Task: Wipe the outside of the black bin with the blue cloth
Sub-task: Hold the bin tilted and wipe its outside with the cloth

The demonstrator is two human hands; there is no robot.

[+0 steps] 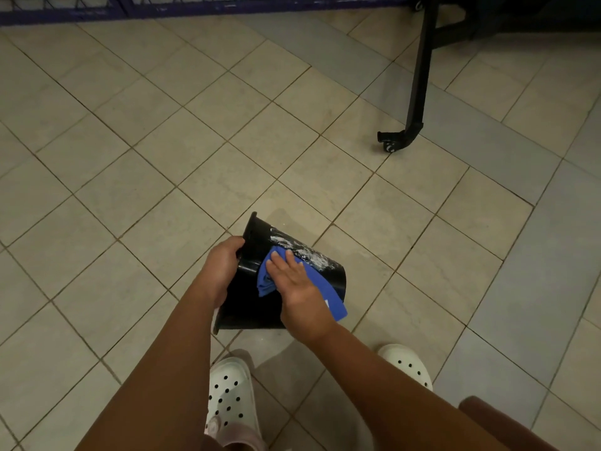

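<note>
The black bin (250, 307) is held tipped on its side above the tiled floor, its open rim towards the left. White smears streak its upper wall. My left hand (222, 265) grips the bin's rim, fingers curled over the edge. My right hand (294, 281) lies flat with straight fingers on the blue cloth (328, 296), pressing it against the bin's outer wall. The cloth hangs down past the bin's right end.
Beige tiled floor (162, 157) spreads all around. A black metal leg with a castor (401, 138) stands at the upper right. A dark blue frame (195, 8) runs along the top edge. My feet in white clogs (232, 398) are below the bin.
</note>
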